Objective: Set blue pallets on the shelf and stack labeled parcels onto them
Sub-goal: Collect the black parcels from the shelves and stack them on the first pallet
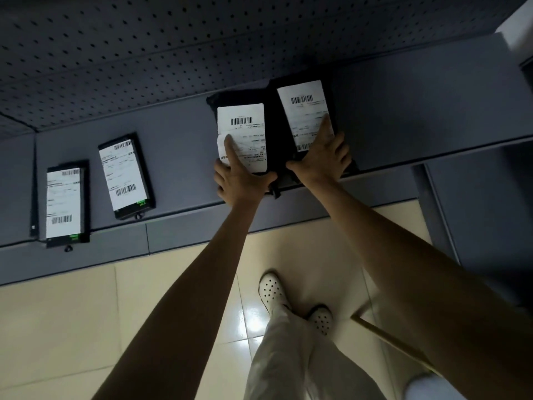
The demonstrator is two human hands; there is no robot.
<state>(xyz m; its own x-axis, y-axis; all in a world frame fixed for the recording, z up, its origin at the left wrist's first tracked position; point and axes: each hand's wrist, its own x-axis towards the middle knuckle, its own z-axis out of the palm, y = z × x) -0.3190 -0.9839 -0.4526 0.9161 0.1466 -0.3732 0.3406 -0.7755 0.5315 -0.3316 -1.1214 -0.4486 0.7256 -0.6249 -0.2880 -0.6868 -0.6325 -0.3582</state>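
Shelf [403, 90] bears left parcel [245, 114] under left hand [239, 177] (right parcel [302, 111] under right hand [320, 157]).

Label print is too small and smeared to read. The left grip [239, 177] covers the near corner of the left label [245, 125], and the right grip [323, 157] covers the right label's [302, 108] lower part. Under the grips the two black parcels [239, 95] merge in shadow, so their seam is unclear. The left grip's outer fingers are hidden, hold unclear. Well left of the grips, only a sliver of a dark slab [35, 197] shows. A pale blur [432, 388] is cut off at the bottom edge.
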